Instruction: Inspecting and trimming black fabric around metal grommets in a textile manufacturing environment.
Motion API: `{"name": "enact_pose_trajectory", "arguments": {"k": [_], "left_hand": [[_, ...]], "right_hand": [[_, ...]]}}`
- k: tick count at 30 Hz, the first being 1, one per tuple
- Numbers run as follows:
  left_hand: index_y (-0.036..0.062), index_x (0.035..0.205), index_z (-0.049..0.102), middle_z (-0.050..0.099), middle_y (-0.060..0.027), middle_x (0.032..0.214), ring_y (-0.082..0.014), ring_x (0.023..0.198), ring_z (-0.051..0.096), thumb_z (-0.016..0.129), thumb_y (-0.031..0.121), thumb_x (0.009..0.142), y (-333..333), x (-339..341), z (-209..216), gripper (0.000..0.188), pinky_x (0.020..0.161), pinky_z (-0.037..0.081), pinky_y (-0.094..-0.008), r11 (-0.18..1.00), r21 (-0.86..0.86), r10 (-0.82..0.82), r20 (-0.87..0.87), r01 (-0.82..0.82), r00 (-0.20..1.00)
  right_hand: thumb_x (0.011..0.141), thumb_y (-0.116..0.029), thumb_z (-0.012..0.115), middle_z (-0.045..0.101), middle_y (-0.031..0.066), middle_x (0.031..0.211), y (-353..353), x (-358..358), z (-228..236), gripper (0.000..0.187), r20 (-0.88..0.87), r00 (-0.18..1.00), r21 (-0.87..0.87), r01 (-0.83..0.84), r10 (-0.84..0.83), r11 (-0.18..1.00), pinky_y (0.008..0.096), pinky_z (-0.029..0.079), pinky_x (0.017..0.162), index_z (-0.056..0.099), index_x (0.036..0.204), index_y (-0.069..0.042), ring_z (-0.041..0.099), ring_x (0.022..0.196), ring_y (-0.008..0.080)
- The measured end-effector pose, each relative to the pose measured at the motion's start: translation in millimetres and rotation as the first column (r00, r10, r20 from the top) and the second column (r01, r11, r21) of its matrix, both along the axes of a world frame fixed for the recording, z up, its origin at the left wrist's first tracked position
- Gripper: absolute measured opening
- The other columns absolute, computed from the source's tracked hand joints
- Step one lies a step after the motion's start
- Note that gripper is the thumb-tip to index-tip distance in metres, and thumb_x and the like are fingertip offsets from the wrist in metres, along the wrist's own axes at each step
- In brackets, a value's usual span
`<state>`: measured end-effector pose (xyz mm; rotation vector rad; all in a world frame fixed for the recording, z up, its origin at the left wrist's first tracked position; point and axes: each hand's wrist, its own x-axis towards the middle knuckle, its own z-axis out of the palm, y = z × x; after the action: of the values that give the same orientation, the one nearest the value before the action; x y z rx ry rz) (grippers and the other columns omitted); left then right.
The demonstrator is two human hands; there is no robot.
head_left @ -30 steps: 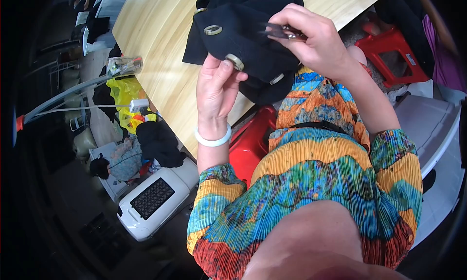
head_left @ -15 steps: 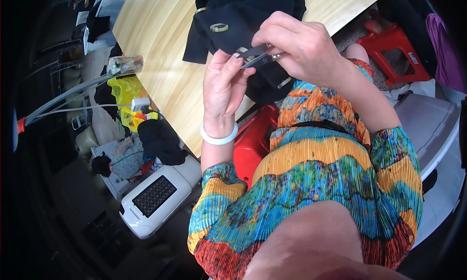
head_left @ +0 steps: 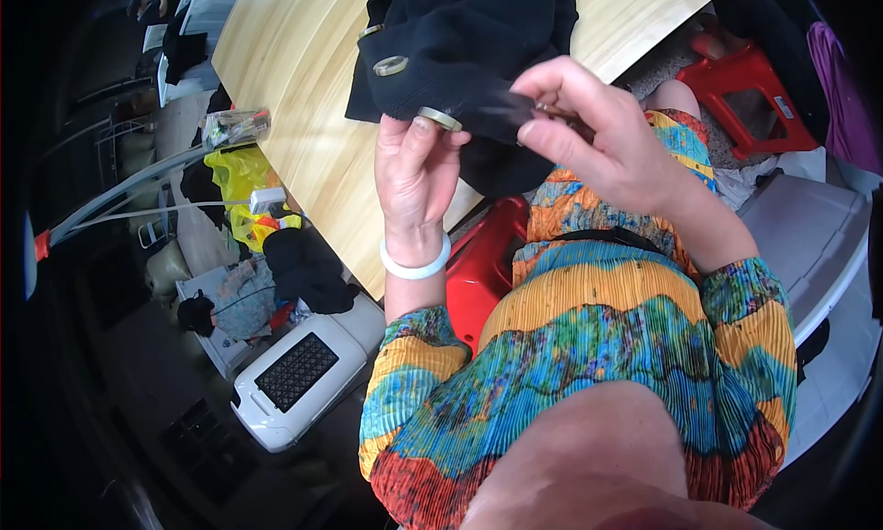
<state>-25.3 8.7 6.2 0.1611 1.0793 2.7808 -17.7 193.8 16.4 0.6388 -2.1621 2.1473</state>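
Observation:
A black garment (head_left: 469,33) is bunched on the table with several pale gold-rimmed buttons on it. One button (head_left: 391,65) lies face up on the cloth. My left hand (head_left: 416,176), with a white bangle at the wrist, pinches another button (head_left: 441,120) at the garment's near edge. My right hand (head_left: 593,134) is to the right of it, thumb and fingers closed around small dark thread snips (head_left: 515,109). Their blades point toward the pinched button and are blurred by motion. The handles are mostly hidden in my fingers.
The light wood table (head_left: 285,79) extends to the left and far side. A red stool (head_left: 478,282) stands beneath its near edge, another red stool (head_left: 750,102) at right. At left are a yellow plastic bag (head_left: 235,190) and a white appliance (head_left: 299,374). A grey-lidded bin (head_left: 800,245) is at right.
My right hand has drawn right and a little down, taking the snips off the left fingers. My left hand has shifted slightly left, and the pinched button now shows clearly.

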Motion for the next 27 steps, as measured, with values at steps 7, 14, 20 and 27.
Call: {"name": "enact_pose_trajectory", "arguments": {"k": [7, 14, 20, 27], "left_hand": [[0.0100, 0.117, 0.045, 0.057, -0.0054, 0.103, -0.0174, 0.092, 0.056, 0.053, 0.011, 0.083, -6, 1, -11, 0.034, 0.074, 0.049, -0.0289, 0.999, -0.004, -0.039, -0.092, 0.039, 0.995], [0.0077, 0.107, 0.054, 0.061, -0.0074, 0.091, -0.0179, 0.082, 0.060, 0.055, 0.005, 0.081, 4, 5, -3, 0.026, 0.070, 0.053, -0.0295, 0.998, 0.038, 0.046, 0.017, -0.047, 0.999], [0.0092, 0.110, 0.051, 0.059, -0.0059, 0.099, -0.0172, 0.088, 0.057, 0.054, 0.011, 0.083, -4, 6, -10, 0.027, 0.075, 0.049, -0.0302, 1.000, -0.027, -0.003, -0.052, 0.002, 0.999], [0.0092, 0.105, 0.054, 0.060, -0.0045, 0.094, -0.0157, 0.085, 0.058, 0.053, 0.011, 0.084, 0, 5, -7, 0.022, 0.075, 0.049, -0.0294, 1.000, -0.003, 0.011, -0.056, -0.011, 0.998]], "right_hand": [[0.081, -0.012, 0.056, 0.050, 0.0029, 0.064, -4, 5, 1, 0.017, 0.058, 0.998, 0.088, -0.044, 0.039, 0.995, 0.0215, 0.037, 0.050, 0.050, 0.092, 0.000, 0.046, 0.055, 0.0073], [0.081, -0.016, 0.057, 0.048, 0.0071, 0.059, -13, 3, 0, 0.018, -0.004, 0.999, 0.088, 0.053, -0.053, 0.995, 0.0272, 0.035, 0.046, 0.050, 0.086, 0.000, 0.046, 0.049, 0.0155], [0.080, -0.015, 0.057, 0.050, 0.0074, 0.060, -17, 3, -2, 0.017, -0.049, 0.997, 0.056, 0.067, -0.064, 0.996, 0.0270, 0.037, 0.047, 0.050, 0.086, 0.000, 0.048, 0.050, 0.0158], [0.081, -0.014, 0.057, 0.050, 0.0066, 0.060, -17, 2, -5, 0.017, 0.027, 0.999, 0.062, 0.045, -0.047, 0.997, 0.0262, 0.037, 0.047, 0.050, 0.086, 0.000, 0.048, 0.051, 0.0141]]}}
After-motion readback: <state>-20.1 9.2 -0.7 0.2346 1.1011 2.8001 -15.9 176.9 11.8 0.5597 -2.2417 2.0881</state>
